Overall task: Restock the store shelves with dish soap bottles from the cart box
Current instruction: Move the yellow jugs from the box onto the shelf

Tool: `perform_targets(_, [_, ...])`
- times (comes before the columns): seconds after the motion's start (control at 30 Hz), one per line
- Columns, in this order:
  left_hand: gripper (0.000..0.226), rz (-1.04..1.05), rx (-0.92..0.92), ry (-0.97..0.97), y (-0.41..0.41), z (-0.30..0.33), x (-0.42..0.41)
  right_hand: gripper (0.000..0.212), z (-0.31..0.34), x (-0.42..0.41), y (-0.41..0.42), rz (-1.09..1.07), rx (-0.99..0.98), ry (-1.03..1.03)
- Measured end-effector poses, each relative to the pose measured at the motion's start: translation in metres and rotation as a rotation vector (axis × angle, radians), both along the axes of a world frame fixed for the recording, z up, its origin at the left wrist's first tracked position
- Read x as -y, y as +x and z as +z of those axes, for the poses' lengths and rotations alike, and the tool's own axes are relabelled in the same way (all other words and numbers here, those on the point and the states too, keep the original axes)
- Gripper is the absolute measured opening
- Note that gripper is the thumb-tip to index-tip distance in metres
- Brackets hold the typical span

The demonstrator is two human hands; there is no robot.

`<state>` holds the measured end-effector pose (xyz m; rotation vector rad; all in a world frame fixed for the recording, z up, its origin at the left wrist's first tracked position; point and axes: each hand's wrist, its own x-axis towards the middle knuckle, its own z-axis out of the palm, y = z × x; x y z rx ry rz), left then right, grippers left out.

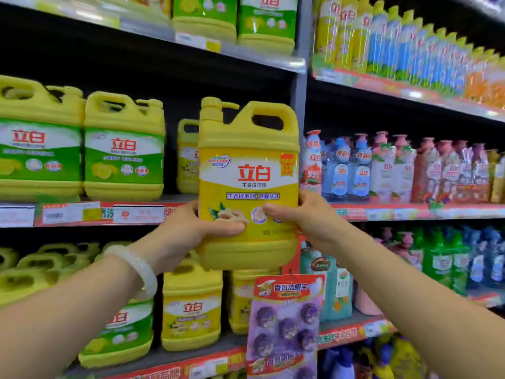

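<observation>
Head view: both hands, left hand [191,231] and right hand [306,217], grip the big yellow plastic dish soap jug [247,184] with curled fingers, holding it up before the middle shelf [109,213]. Placing step: next it probably slides into the gap right of the green-labelled jugs [124,149].

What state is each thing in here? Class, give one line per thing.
Yellow dish soap jug: upright, held in the air before the middle shelf.
Left hand: grips the jug's lower left side.
Right hand: grips its lower right side.
Green-label jugs: standing upright on the middle shelf.
</observation>
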<state>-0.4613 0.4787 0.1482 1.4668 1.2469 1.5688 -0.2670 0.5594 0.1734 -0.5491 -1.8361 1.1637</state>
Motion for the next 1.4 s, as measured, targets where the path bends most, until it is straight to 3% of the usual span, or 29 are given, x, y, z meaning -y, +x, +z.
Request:
perform_targets(0.1, [0.072,0.020,-0.016,0.042,-0.007,0.029,-0.033,0.061,0.027,-0.035,-0.010,-0.003,-0.053,0.027])
perform_targets(0.17, [0.066,0.031,-0.030,0.063,-0.016,0.049,-0.057,0.055,0.045,-0.060,-0.021,-0.001,-0.076,0.028])
perform_targets(0.27, [0.074,0.060,-0.042,0.073,-0.034,0.071,-0.096,0.044,0.063,-0.099,-0.043,0.002,-0.136,0.016])
perform_targets(0.4, [0.072,0.130,-0.052,0.057,-0.054,0.080,-0.144,0.052,0.066,-0.151,-0.075,0.007,-0.172,-0.030])
perform_targets(0.5, [0.082,0.162,-0.075,0.026,-0.063,0.082,-0.173,0.057,0.063,-0.186,-0.093,0.024,-0.195,-0.065])
perform_targets(0.73, [0.056,0.193,-0.141,-0.060,-0.074,0.081,-0.214,0.059,0.049,-0.233,-0.110,0.050,-0.225,-0.098])
perform_targets(0.8, [0.041,0.179,-0.184,-0.076,-0.075,0.081,-0.217,0.058,0.044,-0.235,-0.110,0.004,-0.207,-0.028])
perform_targets(0.9, [0.037,0.196,-0.215,-0.061,-0.071,0.077,-0.220,0.055,0.036,-0.229,-0.114,-0.227,-0.141,0.226])
perform_targets(1.0, [0.034,0.252,-0.186,-0.034,-0.064,0.074,-0.229,0.072,0.030,-0.225,-0.117,-0.365,-0.037,0.364])
perform_targets(1.1, [0.045,0.304,-0.211,-0.022,-0.054,0.073,-0.241,0.091,0.030,-0.229,-0.113,-0.398,0.089,0.313])
perform_targets(1.3, [0.028,0.315,-0.210,-0.044,-0.037,0.076,-0.268,0.098,0.033,-0.244,-0.105,-0.369,0.161,0.176])
perform_targets(1.4, [0.034,0.351,-0.204,-0.075,-0.031,0.078,-0.272,0.103,0.032,-0.247,-0.104,-0.367,0.187,0.167])
